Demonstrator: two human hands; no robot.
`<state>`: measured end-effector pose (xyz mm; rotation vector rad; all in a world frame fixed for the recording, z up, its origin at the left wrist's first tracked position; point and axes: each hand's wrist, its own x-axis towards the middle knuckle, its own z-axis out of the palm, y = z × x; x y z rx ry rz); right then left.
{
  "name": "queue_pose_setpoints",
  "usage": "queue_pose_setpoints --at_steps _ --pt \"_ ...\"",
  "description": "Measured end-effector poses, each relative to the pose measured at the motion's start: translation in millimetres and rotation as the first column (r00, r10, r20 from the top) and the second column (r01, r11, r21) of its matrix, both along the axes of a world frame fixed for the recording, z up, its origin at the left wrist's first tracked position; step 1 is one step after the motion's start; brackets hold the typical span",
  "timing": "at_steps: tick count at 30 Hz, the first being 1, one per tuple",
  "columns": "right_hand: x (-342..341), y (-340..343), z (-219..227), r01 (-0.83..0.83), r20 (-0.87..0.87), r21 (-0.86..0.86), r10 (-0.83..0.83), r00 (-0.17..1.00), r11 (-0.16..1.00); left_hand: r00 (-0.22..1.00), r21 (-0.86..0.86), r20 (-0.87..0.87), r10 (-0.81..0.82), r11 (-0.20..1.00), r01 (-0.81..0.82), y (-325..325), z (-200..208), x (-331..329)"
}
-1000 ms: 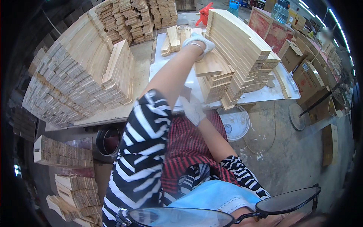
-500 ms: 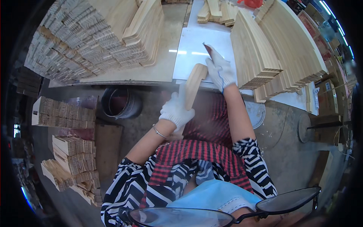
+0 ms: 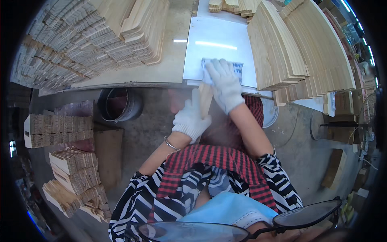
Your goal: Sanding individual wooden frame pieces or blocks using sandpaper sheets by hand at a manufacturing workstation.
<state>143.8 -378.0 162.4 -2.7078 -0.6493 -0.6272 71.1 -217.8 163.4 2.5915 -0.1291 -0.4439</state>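
- Currently, the left hand [image 3: 190,119] grips the board [image 3: 206,100]; loosening could let it twist.
- The right hand [image 3: 224,84] holds sandpaper [image 3: 238,71] under its fingers; tilting might gouge it.

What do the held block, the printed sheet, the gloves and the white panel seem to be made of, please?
Held block: seemingly bare wood, given its pale tan colour and dull surface.
Printed sheet: thin, perhaps paper or cloth-backed; its underside is hidden.
Gloves: white knit fabric, possibly cotton, judging by their soft, matt texture.
White panel: smooth and glossy, perhaps laminate or plastic, from its bright reflections.
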Motion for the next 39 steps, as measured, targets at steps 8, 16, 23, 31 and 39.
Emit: queue_pose_setpoints --at_steps 8,16,23,31,39 --pt "26 3 10 0.033 -0.172 0.019 -0.030 0.985 0.999 0.999 -0.017 -0.034 0.004 1.000 -0.004 3 1 -4" --pt "9 -7 13 -0.024 -0.153 -0.008 0.023 0.988 1.000 1.000 -0.021 -0.004 -0.007 1.000 0.007 0 -10 -8" --pt "-25 11 -10 -0.208 0.123 -0.104 0.220 0.968 0.973 1.000 0.020 0.002 -0.009 1.000 0.009 3 -21 -6" --pt "-16 19 -4 -0.039 -0.040 -0.031 0.038 0.998 0.999 0.999 -0.048 -0.028 0.024 0.999 -0.025 -2 -20 -14" --pt "-25 -15 9 -0.113 0.159 0.448 0.046 0.986 0.887 0.994 -0.333 0.088 0.060 0.943 -0.028 12 -19 -6"
